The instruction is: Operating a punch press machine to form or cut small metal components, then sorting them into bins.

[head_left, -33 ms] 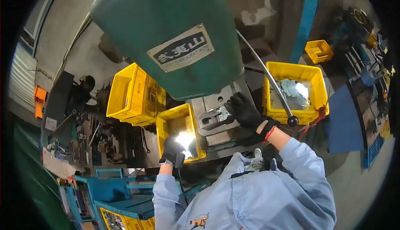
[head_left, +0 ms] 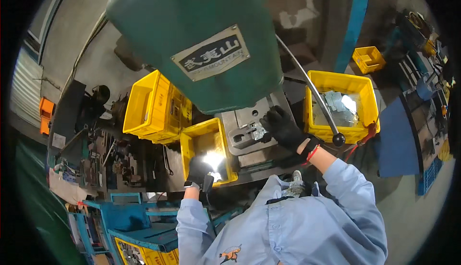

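Observation:
My right hand [head_left: 281, 129], in a black glove, is closed with its fingertips on a small shiny metal part [head_left: 259, 132] at the right end of the grey fixture [head_left: 243, 138]. The fixture sits on the machine's metal bed [head_left: 254, 114], beneath a large green drill press head [head_left: 201, 44]. My left hand [head_left: 197, 170], also gloved in black, reaches over the near left wall of a yellow bin [head_left: 186, 145]. A bright glare and small shiny pieces [head_left: 216, 173] show in that bin. My left fingers are hard to make out against the dark and the glare.
A long lever with a black ball knob [head_left: 338, 140] slants down in front of the right yellow bin [head_left: 314, 80], which holds flat metal plates [head_left: 336, 104]. Stacked yellow crates [head_left: 163, 104] stand at left. A blue cart [head_left: 144, 231] is at lower left, and a blue panel [head_left: 396, 135] at right.
The metal part in my right fingers has shifted slightly to the right on the fixture. My left hand has barely moved, and the whole view has shifted a little.

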A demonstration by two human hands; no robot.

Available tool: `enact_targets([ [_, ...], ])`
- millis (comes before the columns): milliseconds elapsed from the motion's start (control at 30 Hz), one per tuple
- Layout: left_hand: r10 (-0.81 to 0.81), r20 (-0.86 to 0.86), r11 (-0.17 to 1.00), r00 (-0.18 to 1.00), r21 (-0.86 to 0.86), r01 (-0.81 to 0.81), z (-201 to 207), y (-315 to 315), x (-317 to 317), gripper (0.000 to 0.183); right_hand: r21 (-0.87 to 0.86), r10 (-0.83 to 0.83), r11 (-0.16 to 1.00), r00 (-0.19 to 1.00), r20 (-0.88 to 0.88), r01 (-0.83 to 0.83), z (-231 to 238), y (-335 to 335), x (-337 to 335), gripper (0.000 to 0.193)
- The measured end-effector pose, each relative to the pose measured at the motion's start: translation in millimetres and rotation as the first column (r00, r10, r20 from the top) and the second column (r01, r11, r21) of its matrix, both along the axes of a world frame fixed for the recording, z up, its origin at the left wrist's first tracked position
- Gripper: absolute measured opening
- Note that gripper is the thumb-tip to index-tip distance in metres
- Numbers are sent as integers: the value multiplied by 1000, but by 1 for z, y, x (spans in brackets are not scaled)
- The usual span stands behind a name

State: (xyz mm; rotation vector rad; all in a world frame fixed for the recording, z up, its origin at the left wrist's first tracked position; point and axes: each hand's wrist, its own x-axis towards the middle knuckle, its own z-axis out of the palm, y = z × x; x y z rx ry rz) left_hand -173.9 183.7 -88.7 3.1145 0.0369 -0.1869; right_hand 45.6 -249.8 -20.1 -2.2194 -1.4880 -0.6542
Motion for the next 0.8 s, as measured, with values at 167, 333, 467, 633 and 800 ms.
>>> enact_targets([
  [167,-150,155,988,976,-25,155,-20,33,-17,22,-52,66,997,998,15,-65,20,-14,-26,44],
  [333,58,236,985,970,-174,-16,-10,45,-39,15,93,-81,991,982,-169,97,37,-64,-34,43],
  [467,20,232,980,973,-199,27,61,-9,10,29,38,-400,901,862,-312,432,2,-156,10,45],
  [633,-75,494,966,866,-179,186,119,-100,31,63,200,-407,873,890,-205,445,31,-144,2,42],
  [800,-93,486,926,869,-278,254,161,-215,87,42,196,-198,954,967,-160,228,10,-88,-47,56],
])
